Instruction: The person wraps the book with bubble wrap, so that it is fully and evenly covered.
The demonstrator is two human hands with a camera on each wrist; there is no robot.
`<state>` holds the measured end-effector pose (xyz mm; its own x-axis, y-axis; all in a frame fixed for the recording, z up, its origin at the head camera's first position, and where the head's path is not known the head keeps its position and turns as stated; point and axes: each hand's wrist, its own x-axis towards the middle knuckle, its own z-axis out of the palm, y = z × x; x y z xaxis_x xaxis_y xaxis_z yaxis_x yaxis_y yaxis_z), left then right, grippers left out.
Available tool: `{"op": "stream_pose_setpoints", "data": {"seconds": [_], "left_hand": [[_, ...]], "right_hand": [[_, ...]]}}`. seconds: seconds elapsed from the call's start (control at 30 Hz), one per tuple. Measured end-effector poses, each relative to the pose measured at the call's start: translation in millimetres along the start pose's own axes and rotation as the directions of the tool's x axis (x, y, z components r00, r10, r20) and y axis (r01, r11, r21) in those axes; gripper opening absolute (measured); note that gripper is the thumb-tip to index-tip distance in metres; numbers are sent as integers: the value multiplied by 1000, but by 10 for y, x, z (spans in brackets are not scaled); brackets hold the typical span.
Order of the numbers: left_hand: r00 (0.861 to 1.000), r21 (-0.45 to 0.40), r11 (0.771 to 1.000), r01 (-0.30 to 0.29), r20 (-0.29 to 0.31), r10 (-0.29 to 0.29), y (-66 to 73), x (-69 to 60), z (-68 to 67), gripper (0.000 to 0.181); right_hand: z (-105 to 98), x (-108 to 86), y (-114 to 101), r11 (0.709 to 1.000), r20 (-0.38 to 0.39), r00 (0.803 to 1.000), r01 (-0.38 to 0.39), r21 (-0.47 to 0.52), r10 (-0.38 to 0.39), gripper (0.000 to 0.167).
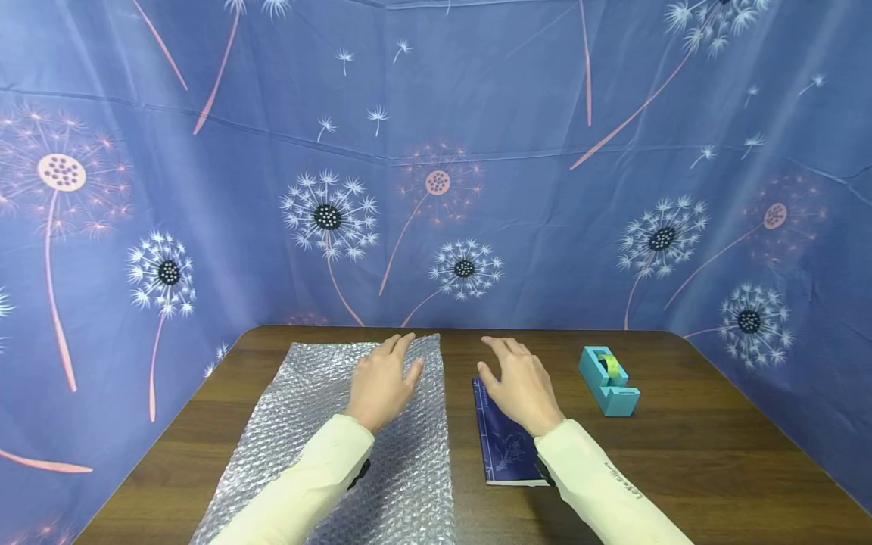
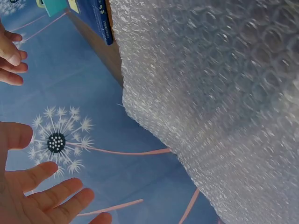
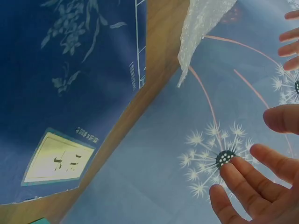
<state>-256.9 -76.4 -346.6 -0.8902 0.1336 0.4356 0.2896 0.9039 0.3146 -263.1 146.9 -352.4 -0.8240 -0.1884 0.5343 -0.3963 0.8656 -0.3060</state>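
My left hand [image 1: 383, 382] hovers over a sheet of bubble wrap [image 1: 293, 424], its fingers spread and holding nothing. The wrap covers the left half of the table, and its far edge hangs past the table in the left wrist view. Above a dark blue book [image 1: 504, 446] is my right hand [image 1: 523, 384], likewise with fingers apart and nothing in them. White plant drawings and a pale label [image 3: 58, 159] mark the book's cover; in the head view the hand and sleeve hide part of it.
A turquoise tape dispenser [image 1: 609, 382] with a yellow-green roll stands at the right of the wooden table [image 1: 688, 454]. Behind and along both sides hangs a blue curtain [image 1: 545, 227] with a dandelion print.
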Motion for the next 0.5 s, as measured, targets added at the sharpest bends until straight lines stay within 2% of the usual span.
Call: {"op": "stream_pose_setpoints", "data": {"seconds": [0.27, 0.5], "left_hand": [[1000, 21, 1000, 1, 10, -1, -102, -43, -76, 50], [1000, 49, 999, 8, -11, -7, -202, -76, -136, 47]], "right_hand": [[37, 18, -85, 999, 23, 999, 41, 8, -41, 40], [87, 21, -165, 999, 49, 998, 46, 25, -47, 38]]}}
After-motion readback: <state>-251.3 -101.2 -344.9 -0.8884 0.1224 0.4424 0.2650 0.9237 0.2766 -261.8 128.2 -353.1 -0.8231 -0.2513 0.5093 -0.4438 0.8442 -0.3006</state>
